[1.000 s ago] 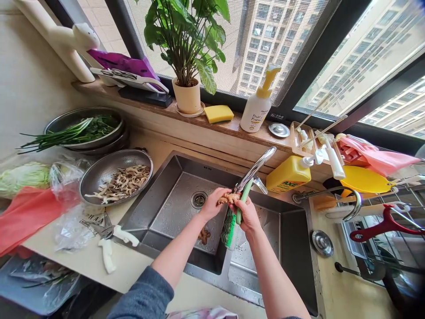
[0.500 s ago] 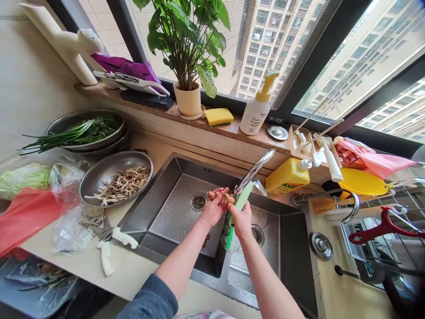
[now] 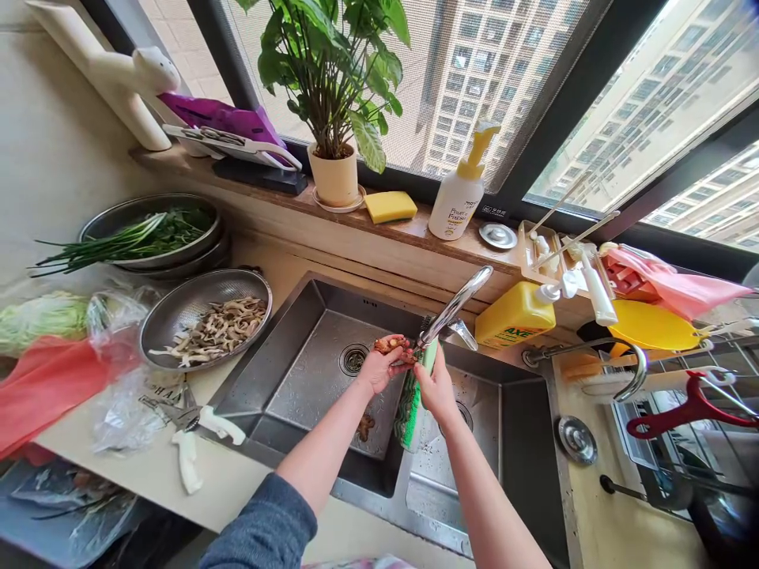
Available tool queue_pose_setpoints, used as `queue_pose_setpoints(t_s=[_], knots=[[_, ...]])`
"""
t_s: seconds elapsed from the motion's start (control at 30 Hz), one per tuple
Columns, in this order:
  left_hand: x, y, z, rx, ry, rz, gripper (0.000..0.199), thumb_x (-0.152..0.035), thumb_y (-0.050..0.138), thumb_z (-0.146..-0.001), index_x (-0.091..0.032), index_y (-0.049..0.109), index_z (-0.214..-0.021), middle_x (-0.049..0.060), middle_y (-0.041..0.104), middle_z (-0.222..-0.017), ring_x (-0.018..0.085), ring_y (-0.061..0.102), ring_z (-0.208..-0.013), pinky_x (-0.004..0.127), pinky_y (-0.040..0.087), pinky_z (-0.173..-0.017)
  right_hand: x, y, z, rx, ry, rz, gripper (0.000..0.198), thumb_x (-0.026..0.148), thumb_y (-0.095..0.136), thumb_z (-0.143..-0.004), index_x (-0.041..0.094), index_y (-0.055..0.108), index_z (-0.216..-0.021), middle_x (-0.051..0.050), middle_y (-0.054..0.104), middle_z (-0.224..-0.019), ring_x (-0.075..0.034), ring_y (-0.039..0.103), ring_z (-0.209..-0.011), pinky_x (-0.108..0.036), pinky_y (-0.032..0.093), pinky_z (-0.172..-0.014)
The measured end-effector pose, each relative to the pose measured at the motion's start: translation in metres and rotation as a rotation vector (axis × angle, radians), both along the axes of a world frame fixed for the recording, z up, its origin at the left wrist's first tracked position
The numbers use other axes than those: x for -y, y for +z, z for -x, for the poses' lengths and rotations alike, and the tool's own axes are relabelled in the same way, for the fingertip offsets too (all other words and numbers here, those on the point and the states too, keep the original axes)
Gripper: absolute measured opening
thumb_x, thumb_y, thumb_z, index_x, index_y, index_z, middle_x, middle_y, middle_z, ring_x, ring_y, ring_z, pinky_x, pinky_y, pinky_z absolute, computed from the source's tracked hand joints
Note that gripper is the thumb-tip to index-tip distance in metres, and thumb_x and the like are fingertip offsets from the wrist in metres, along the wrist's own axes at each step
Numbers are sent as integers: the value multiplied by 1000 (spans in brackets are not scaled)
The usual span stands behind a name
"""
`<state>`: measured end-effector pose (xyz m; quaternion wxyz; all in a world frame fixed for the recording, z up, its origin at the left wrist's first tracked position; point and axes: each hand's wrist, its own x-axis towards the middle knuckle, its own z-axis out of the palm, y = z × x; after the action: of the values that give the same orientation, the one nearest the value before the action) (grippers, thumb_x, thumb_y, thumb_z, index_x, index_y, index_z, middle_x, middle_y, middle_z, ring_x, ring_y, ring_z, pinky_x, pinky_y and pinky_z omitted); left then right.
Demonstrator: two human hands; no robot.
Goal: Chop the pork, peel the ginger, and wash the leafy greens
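Observation:
My left hand (image 3: 379, 370) is closed around a knobbly brown piece of ginger (image 3: 390, 344) over the sink divider, just under the chrome faucet (image 3: 454, 304). My right hand (image 3: 437, 387) grips a light green brush (image 3: 431, 356), whose dark bristles show beside the faucet's spout. The brush meets the ginger between my two hands. Below them, a green scrubber (image 3: 410, 423) hangs over the divider, partly covered by my right hand. Another piece of ginger (image 3: 365, 427) lies on the floor of the left basin (image 3: 308, 371).
Left of the sink stand a colander (image 3: 155, 324) of torn mushrooms, kitchen scissors (image 3: 190, 419) and bowls of greens (image 3: 160, 233). A yellow detergent bottle (image 3: 513, 316) is behind the right basin. A dish rack (image 3: 681, 356) stands at right; the sill holds a potted plant (image 3: 333, 178).
The green brush has turned and shifted, and its dark bristles now show near the spout. My left hand has turned the ginger, which looks darker and more exposed.

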<state>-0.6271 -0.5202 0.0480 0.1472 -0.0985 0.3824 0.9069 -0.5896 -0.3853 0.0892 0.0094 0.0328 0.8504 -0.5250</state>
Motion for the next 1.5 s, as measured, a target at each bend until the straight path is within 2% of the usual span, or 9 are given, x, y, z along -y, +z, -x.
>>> queue_pose_setpoints(t_s=[0.1,0.23,0.37,0.53,0.9,1.07,1.27,1.4,1.5], knots=[[1,-2,4,-9,55,138,44,-29,77,-60,-18,58,-97,4,64,-96,16,63,-75,34,54,-67,-6,11,-8,67,89,-282,76,38,44,-83,22,5,-146,-14,49,-130,-25,58,-103,-35,46,-81],[-13,-9,6,-81,111,359,34,-29,75,-58,-15,61,-86,3,67,-80,13,61,-65,26,52,-61,0,21,-4,126,216,-479,54,41,37,-89,33,26,-141,-8,61,-112,-24,63,-92,-33,46,-76],[-19,-16,9,-128,160,412,30,-25,72,-56,-14,63,-83,4,68,-81,14,62,-70,25,52,-62,3,21,8,143,161,-364,48,39,33,-91,30,34,-138,-5,67,-100,-22,64,-89,-30,46,-74],[-11,-17,10,-124,175,397,30,-23,73,-55,-14,63,-82,4,68,-80,16,63,-70,27,53,-61,0,20,7,82,187,-207,49,37,40,-88,30,36,-137,-3,60,-120,-20,58,-106,-29,45,-83],[-15,-6,11,-75,75,284,36,-27,78,-54,-14,62,-83,3,69,-76,16,64,-66,30,55,-63,-8,19,11,102,112,-228,47,43,42,-86,30,45,-131,-3,67,-100,-20,63,-88,-30,48,-75],[-13,-7,6,-60,-115,272,42,-38,74,-60,-14,59,-92,3,68,-77,14,64,-60,25,53,-55,-9,18,21,206,85,-146,49,45,40,-86,31,43,-132,0,66,-83,-15,62,-66,-26,48,-62],[2,-4,5,13,-243,352,47,-51,64,-69,-14,56,-97,3,66,-71,6,51,-38,15,32,-34,-23,12,6,383,61,76,64,52,39,-85,29,25,-142,6,50,-58,-8,41,-33,-21,35,-36],[5,-8,6,-2,-262,457,43,-49,64,-69,-15,57,-94,3,67,-79,4,46,-36,16,28,-33,-35,11,-4,224,100,-55,59,48,43,-84,29,33,-139,1,63,-71,-12,52,-45,-26,46,-49],[-2,-8,8,-158,-263,691,28,-40,62,-72,-15,61,-87,2,66,-71,6,46,-38,18,31,-37,-34,16,-1,66,192,-286,52,41,46,-85,30,40,-135,-4,66,-104,-18,64,-81,-31,48,-75]])
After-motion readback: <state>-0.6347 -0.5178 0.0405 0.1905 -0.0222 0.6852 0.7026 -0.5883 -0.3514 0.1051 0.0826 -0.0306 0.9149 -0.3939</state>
